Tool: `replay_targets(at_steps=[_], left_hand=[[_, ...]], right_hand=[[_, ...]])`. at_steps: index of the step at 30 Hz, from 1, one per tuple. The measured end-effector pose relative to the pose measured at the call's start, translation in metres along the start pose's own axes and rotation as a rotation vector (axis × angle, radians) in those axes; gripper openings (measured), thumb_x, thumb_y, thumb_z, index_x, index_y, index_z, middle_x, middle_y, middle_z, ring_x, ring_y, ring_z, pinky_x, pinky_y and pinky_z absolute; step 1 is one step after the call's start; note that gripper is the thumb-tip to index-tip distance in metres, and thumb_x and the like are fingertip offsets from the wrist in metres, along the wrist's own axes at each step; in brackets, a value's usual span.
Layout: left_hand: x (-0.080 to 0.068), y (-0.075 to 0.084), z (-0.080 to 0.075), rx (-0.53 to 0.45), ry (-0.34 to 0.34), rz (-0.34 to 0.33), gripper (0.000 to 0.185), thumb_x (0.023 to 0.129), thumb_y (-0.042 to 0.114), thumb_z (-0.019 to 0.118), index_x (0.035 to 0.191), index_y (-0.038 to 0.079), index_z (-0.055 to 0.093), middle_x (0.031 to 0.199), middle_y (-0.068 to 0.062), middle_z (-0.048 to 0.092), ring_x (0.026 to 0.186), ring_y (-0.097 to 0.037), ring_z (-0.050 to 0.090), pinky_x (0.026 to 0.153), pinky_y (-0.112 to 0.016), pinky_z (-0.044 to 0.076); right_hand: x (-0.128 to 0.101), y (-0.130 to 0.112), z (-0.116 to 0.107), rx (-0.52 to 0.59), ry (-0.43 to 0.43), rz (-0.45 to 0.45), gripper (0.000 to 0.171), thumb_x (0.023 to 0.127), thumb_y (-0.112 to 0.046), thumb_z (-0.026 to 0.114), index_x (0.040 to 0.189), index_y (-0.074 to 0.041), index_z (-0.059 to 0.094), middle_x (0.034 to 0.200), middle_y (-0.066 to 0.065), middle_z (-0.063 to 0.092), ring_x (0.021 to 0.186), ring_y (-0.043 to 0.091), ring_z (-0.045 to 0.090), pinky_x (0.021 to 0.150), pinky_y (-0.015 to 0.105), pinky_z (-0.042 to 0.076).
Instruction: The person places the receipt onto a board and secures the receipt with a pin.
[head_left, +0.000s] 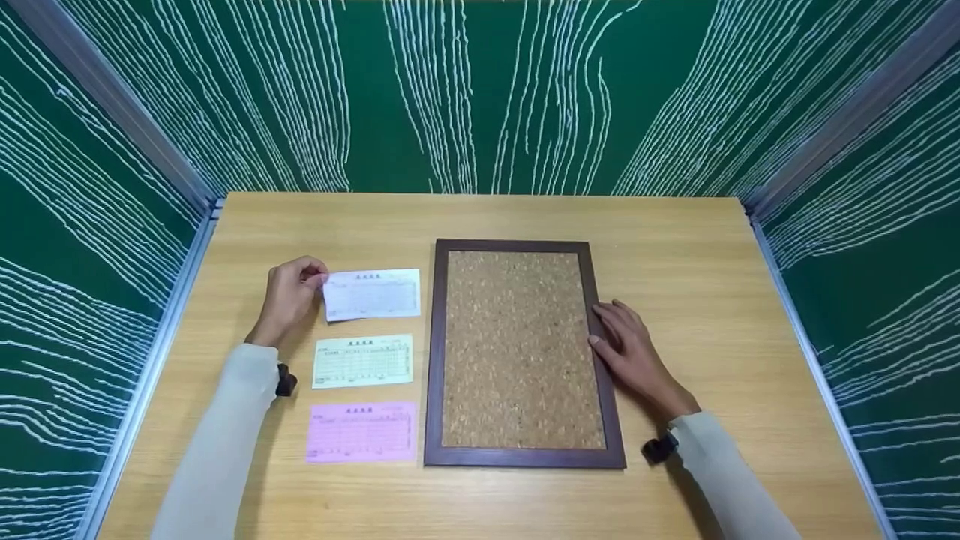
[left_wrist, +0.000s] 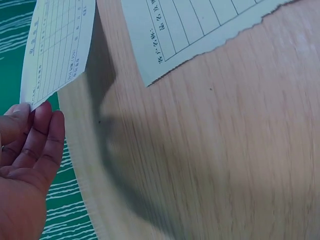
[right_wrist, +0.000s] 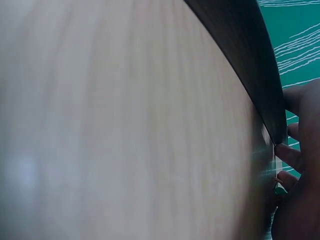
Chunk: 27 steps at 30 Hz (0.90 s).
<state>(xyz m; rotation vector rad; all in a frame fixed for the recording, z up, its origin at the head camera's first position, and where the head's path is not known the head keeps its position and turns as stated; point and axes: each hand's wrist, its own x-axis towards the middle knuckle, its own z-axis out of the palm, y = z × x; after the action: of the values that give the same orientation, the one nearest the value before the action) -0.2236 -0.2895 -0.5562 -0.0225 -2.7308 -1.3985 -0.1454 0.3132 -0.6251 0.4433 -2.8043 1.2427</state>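
Observation:
Between the thumb and fingertips of my left hand (head_left: 290, 292) is the left end of a white printed slip (head_left: 373, 294). In the left wrist view that slip is tilted up off the table, its shadow falling beside it. Below it lie a pale green slip (head_left: 363, 361) and a pink slip (head_left: 361, 433). A cork board (head_left: 521, 352) with a dark brown frame lies to their right. My right hand (head_left: 631, 346) grips the right side of this frame, thumb on top and fingers at the outer edge; the right wrist view shows the fingers partly hidden.
The wooden table (head_left: 690, 255) carries the slips and board. Green panels with white wavy lines (head_left: 510, 97) stand behind and at both sides, joined by grey metal posts (head_left: 847, 112). A small dark device (head_left: 660, 448) is worn on each wrist.

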Motion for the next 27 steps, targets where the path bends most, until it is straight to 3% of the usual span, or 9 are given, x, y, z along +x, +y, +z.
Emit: replay_targets(at_steps=[18, 27], left_hand=[[-0.002, 0.010, -0.005, -0.062, -0.025, -0.009, 0.011, 0.108, -0.005, 0.064, 0.113, -0.007, 0.074, 0.107, -0.022, 0.073, 0.096, -0.027, 0.065, 0.072, -0.016, 0.052], [-0.002, 0.015, -0.004, -0.082, -0.013, 0.032, 0.009, 0.105, -0.006, 0.068, 0.110, -0.007, 0.075, 0.102, -0.021, 0.074, 0.089, -0.025, 0.066, 0.069, -0.019, 0.055]], right_hand=[[0.000, -0.003, -0.001, -0.016, -0.029, 0.059, 0.061, 0.110, -0.027, 0.068, 0.165, -0.008, 0.050, 0.170, 0.018, 0.045, 0.167, 0.041, 0.020, 0.131, 0.070, 0.012], [0.000, -0.003, -0.001, -0.018, -0.029, 0.058, 0.061, 0.110, -0.027, 0.068, 0.165, -0.008, 0.050, 0.170, 0.018, 0.046, 0.167, 0.042, 0.019, 0.131, 0.070, 0.012]])
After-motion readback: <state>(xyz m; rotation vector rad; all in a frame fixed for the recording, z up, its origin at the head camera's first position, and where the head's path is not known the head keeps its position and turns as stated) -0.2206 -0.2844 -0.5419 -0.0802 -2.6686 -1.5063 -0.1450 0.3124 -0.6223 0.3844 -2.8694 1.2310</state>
